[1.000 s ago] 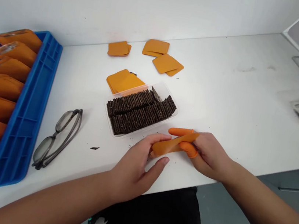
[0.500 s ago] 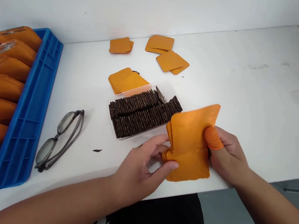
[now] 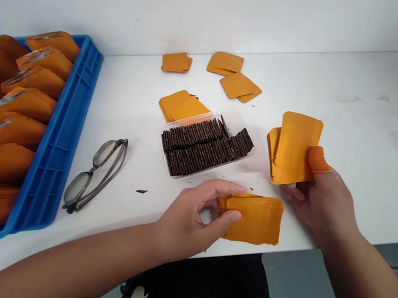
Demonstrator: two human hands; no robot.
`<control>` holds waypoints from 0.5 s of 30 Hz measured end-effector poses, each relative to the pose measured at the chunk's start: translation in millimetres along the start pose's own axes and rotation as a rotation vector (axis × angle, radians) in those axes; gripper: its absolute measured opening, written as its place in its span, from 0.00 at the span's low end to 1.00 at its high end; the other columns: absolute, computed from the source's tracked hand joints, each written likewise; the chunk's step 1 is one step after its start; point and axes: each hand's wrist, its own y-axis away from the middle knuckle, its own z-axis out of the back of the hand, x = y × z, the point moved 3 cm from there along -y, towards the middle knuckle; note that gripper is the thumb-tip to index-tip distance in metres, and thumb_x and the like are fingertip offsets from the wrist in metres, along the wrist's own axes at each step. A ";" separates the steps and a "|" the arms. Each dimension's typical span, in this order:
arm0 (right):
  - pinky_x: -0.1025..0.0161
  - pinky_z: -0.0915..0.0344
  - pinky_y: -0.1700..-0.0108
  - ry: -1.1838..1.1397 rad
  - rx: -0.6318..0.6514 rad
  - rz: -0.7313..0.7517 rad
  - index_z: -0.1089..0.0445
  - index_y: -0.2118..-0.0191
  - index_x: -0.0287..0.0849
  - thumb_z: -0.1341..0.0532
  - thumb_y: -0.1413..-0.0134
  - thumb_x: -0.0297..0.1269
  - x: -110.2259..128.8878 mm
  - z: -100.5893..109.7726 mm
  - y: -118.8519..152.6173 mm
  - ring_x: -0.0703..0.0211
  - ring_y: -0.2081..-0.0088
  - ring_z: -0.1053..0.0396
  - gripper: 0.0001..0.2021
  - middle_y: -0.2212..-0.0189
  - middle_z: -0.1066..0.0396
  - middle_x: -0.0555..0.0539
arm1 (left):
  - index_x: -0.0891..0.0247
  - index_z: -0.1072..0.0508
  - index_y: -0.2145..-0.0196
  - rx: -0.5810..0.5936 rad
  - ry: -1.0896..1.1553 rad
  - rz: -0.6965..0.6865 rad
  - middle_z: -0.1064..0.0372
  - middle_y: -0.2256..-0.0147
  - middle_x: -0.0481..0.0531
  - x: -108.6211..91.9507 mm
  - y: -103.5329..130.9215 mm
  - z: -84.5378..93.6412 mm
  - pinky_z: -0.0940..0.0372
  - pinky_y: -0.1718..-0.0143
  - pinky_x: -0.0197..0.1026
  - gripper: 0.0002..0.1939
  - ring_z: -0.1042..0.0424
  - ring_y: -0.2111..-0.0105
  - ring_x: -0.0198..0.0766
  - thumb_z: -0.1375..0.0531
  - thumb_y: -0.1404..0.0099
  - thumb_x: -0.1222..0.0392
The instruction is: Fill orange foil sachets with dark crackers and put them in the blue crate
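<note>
"at the low middle, what does the left hand (image 3: 192, 222) do?"

"its thumb and fingers pinch the low orange cards (image 3: 259, 221)."

"and the right hand (image 3: 328, 201)?"

"right of the middle, its orange-capped thumb and bent fingers pinch the high orange cards (image 3: 298, 143). the clear box (image 3: 239, 120) of thin dark bits (image 3: 199, 149) sits in the middle."

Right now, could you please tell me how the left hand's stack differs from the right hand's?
The left stack has its long side sideways, while the right stack is held upright. The left hand grips the left stack with a bare thumb; the right hand grips the right stack with a thumb in an orange cover. Both stacks are orange, with rounded corners.
</note>
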 end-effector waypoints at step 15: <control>0.70 0.51 0.80 -0.234 -0.217 -0.044 0.29 0.66 0.44 0.25 0.50 0.59 0.3 0.3 9.9 0.69 0.80 0.49 0.24 0.79 0.44 0.54 | 0.55 0.19 0.50 -0.719 -0.316 -0.850 0.18 0.57 0.42 -82.8 18.7 85.5 0.24 0.56 0.25 0.20 0.20 0.60 0.25 0.31 0.36 0.75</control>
